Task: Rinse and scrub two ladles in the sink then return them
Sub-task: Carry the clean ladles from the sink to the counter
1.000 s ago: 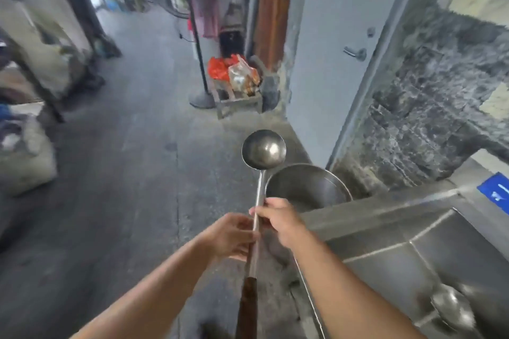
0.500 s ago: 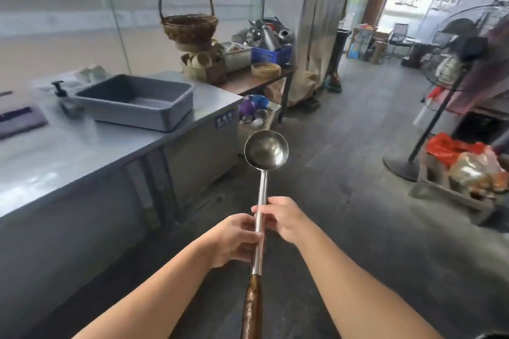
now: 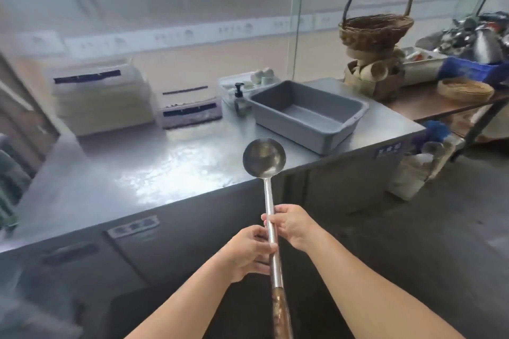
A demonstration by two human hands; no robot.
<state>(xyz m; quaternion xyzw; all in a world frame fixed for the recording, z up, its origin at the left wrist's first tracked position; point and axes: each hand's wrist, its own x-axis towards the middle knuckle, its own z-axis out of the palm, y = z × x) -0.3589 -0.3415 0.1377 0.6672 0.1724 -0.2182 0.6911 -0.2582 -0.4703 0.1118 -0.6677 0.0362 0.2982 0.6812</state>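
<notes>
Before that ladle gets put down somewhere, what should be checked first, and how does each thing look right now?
1. Both hands grip the ladle handle: left hand and right hand closed on it. Ok.
2. Bowl upright, facing up. Ok.
3. Bowl free of residue: cannot tell.
4. Steel counter has bare room ahead. Ok.
5. Grey tub looks empty, could receive it. Ok.
6. Second ladle's whereabouts: not in view, cannot tell.

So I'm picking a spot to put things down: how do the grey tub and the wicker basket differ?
The tub is rectangular, smooth grey plastic; the basket is round, woven and brown. The tub sits directly on the steel counter; the basket is perched on top of other items. The basket has a tall hoop handle; the tub has none. Both are open-topped.
</notes>
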